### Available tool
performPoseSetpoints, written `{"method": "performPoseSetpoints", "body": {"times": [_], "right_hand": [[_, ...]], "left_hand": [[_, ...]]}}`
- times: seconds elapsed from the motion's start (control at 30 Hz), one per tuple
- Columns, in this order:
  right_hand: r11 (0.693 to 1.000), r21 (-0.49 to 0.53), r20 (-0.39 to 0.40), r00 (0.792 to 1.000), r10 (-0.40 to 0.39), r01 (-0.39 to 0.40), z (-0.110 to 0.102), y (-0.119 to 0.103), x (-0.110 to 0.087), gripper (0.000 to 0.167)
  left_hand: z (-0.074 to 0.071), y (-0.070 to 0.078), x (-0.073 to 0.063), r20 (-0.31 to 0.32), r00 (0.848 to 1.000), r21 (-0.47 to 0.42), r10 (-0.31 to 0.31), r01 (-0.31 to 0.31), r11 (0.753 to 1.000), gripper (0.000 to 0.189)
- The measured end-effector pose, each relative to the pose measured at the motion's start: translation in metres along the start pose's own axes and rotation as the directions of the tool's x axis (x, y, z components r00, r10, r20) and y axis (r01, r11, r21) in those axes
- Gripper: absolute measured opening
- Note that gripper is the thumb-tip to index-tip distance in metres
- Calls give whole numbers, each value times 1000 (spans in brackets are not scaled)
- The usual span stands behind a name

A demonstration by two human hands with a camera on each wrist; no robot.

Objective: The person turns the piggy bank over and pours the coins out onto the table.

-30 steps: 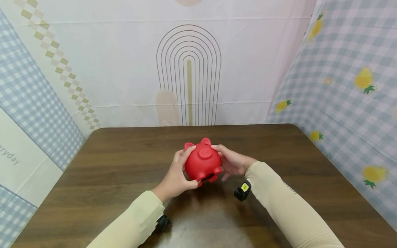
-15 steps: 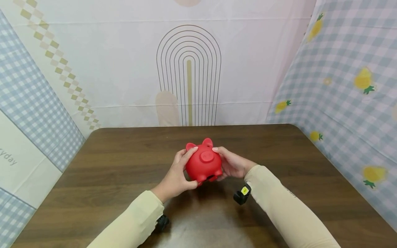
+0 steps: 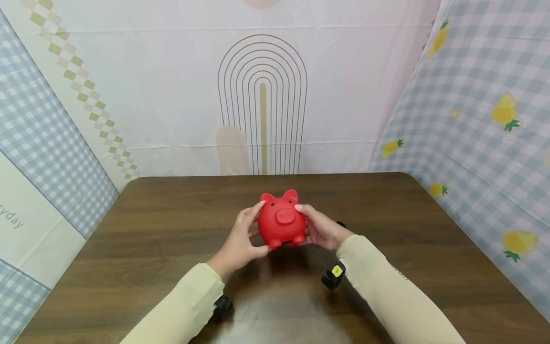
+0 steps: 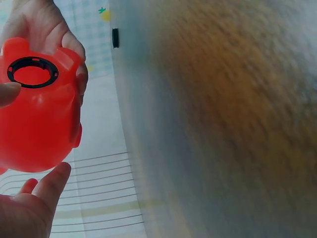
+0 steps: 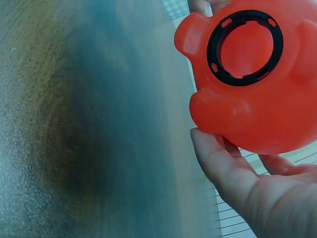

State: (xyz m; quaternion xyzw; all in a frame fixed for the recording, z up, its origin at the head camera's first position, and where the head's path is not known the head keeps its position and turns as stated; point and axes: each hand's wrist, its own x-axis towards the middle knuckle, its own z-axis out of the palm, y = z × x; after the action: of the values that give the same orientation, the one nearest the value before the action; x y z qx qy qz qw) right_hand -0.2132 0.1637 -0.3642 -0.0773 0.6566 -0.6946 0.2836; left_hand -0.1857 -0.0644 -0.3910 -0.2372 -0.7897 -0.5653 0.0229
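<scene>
A red piggy bank is held between both hands above the table, its snout facing me and its feet down. My left hand grips its left side, fingers high and thumb low by a foot. On the opposite side, my right hand holds it, with the thumb near the eye. From below, the right wrist view shows a black ring around a round opening in the belly. The left wrist view has the same black ring, with the right hand behind the pig.
A small black object on the brown wooden table peeks out behind my right wrist. The left wrist view shows a black piece at the tabletop. Patterned cloth hangs behind the table and at both sides.
The piggy bank has tipped more upright: its eyes now show, and the belly opening has gone from the head view. My left hand has shifted slightly left. The small black object has come into sight.
</scene>
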Motion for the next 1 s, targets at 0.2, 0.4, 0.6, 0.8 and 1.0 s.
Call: {"method": "performPoseSetpoints", "body": {"times": [0.2, 0.4, 0.6, 0.8, 1.0], "right_hand": [[1000, -6, -33, 999, -15, 15, -1, 2, -1, 62], [999, -13, -66, 997, -37, 36, -1, 2, -3, 58], [997, -42, -100, 993, -67, 63, -1, 5, -5, 55], [993, -86, -144, 985, -97, 86, 2, 8, -5, 60], [990, -86, -163, 978, -128, 115, 6, 10, -6, 62]], "left_hand": [[-2, -1, -1, 4, 1000, -43, -22, 22, 999, 93], [-5, 1, 1, -12, 998, -121, -59, 57, 991, 89], [-11, 1, 4, 5, 991, -208, -130, 128, 970, 80], [-14, 5, 6, 62, 956, -336, -286, 290, 896, 69], [-13, 10, 8, 144, 923, -384, -357, 385, 840, 70]]}}
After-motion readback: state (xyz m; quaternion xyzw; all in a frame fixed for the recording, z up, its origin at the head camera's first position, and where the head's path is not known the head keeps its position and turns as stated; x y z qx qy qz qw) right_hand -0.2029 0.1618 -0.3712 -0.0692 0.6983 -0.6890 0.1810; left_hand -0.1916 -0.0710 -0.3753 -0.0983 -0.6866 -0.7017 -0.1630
